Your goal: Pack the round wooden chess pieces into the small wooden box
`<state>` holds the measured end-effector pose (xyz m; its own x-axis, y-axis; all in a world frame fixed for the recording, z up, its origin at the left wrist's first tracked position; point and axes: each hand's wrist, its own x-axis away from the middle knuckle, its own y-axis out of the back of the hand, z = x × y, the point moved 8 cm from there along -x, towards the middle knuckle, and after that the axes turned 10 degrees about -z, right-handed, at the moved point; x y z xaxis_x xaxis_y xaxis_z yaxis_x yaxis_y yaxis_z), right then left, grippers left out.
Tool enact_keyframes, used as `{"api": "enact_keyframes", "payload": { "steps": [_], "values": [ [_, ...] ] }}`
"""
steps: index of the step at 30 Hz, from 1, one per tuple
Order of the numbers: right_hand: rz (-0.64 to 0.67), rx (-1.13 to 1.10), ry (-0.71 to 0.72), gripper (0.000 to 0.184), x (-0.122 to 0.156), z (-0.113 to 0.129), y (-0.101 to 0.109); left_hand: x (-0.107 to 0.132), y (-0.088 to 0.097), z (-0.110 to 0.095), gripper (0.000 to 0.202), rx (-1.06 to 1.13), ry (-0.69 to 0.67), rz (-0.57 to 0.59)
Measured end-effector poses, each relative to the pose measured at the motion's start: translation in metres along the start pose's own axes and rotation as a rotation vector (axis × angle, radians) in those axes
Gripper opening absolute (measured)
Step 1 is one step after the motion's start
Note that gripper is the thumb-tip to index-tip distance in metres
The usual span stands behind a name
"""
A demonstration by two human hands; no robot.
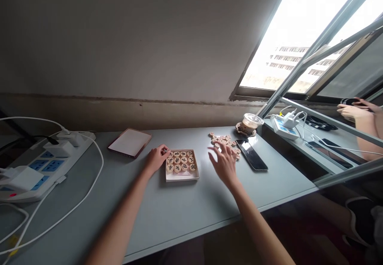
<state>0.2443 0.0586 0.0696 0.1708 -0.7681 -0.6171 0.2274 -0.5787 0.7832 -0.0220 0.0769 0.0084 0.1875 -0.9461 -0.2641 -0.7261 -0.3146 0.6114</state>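
A shallow white box (pixel 182 179) lies on the desk between my hands. Rows of round wooden xiangqi pieces (pixel 177 160) with dark characters fill most of it; a strip at the near side holds no pieces. My left hand (pixel 154 160) is closed at the box's far left corner, its fingers on the edge. Off to the right, my right hand (pixel 225 164) hovers with fingers spread and nothing visible in them. Beneath and beyond its fingertips lie several loose xiangqi pieces (pixel 228 138), partly hidden by the hand.
The box lid (pixel 130 142) rests behind my left hand. A black phone (pixel 253 156) and a lidded drink cup (pixel 249 124) stand at the right. At the left are a power strip (pixel 49 167) and white cables. Beyond a metal frame (pixel 299 67), another person's hands (pixel 353 110) hold something dark.
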Motion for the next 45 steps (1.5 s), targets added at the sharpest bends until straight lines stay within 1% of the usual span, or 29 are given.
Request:
{"api": "enact_keyframes", "payload": {
  "steps": [1, 3, 5, 6, 8, 10, 13, 14, 16, 18, 20, 22, 23, 25, 27, 30, 34, 36, 40, 42, 45],
  "values": [
    [0.013, 0.058, -0.029, 0.034, -0.005, -0.015, -0.010, 0.000, 0.000, 0.000, 0.018, -0.001, 0.001, 0.000],
    [0.092, 0.139, -0.033, 0.041, -0.011, -0.038, -0.030, -0.001, 0.000, 0.000, 0.018, -0.002, -0.005, -0.004],
    [0.147, 0.174, 0.021, 0.041, -0.009, -0.047, -0.041, -0.001, 0.000, 0.000, 0.019, 0.001, -0.015, -0.006],
    [0.150, 0.173, 0.057, 0.040, -0.004, -0.046, -0.040, -0.001, 0.000, -0.001, 0.019, 0.003, -0.019, -0.005],
    [0.127, 0.131, 0.124, 0.036, 0.013, -0.037, -0.029, 0.000, 0.000, -0.002, 0.019, 0.000, -0.015, -0.006],
    [0.109, 0.042, 0.142, 0.033, 0.034, -0.027, -0.012, 0.000, 0.002, -0.002, 0.019, -0.013, -0.004, -0.013],
    [0.093, -0.108, 0.076, 0.026, 0.055, -0.014, 0.015, 0.001, 0.003, -0.004, 0.019, -0.029, -0.007, -0.018],
    [0.070, -0.163, 0.035, 0.024, 0.056, -0.009, 0.024, 0.001, 0.003, -0.004, 0.019, -0.028, -0.013, -0.018],
    [0.017, -0.320, -0.041, 0.023, 0.050, 0.003, 0.035, 0.001, 0.003, -0.004, 0.019, -0.020, -0.021, -0.020],
    [0.007, -0.520, -0.063, 0.023, 0.037, 0.027, 0.038, 0.002, 0.003, -0.004, 0.018, -0.007, -0.021, -0.020],
    [0.095, -0.655, 0.023, 0.020, 0.024, 0.061, 0.031, 0.002, 0.003, -0.003, 0.017, 0.002, -0.019, -0.022],
    [0.229, -0.679, 0.180, 0.017, 0.019, 0.098, 0.020, 0.002, 0.003, -0.004, 0.017, 0.000, -0.019, -0.025],
    [0.279, -0.665, 0.258, 0.017, 0.019, 0.112, 0.015, 0.002, 0.003, -0.004, 0.017, -0.004, -0.019, -0.026],
    [0.315, -0.616, 0.364, 0.022, 0.021, 0.128, 0.009, 0.001, 0.003, -0.005, 0.018, -0.014, -0.020, -0.024],
    [0.286, -0.547, 0.380, 0.024, 0.025, 0.128, 0.008, 0.001, 0.003, -0.005, 0.018, -0.021, -0.016, -0.027],
    [0.255, -0.448, 0.351, 0.020, 0.036, 0.119, 0.009, 0.001, 0.003, -0.004, 0.018, -0.024, -0.011, -0.031],
    [0.260, -0.409, 0.406, 0.032, 0.054, 0.118, 0.009, 0.000, 0.002, -0.004, 0.018, -0.001, -0.008, -0.020],
    [0.261, -0.407, 0.403, 0.036, 0.056, 0.120, 0.006, 0.000, 0.002, -0.004, 0.017, 0.004, -0.010, -0.018],
    [0.219, -0.360, 0.300, 0.039, 0.039, 0.117, -0.001, 0.001, 0.003, -0.005, 0.017, -0.013, -0.007, -0.012],
    [0.213, -0.334, 0.318, 0.033, 0.028, 0.122, -0.004, 0.001, 0.003, -0.005, 0.018, -0.011, -0.002, -0.013],
    [0.225, -0.349, 0.399, 0.021, 0.019, 0.133, -0.009, 0.001, 0.004, -0.005, 0.018, -0.012, 0.006, -0.022]
  ]
}}
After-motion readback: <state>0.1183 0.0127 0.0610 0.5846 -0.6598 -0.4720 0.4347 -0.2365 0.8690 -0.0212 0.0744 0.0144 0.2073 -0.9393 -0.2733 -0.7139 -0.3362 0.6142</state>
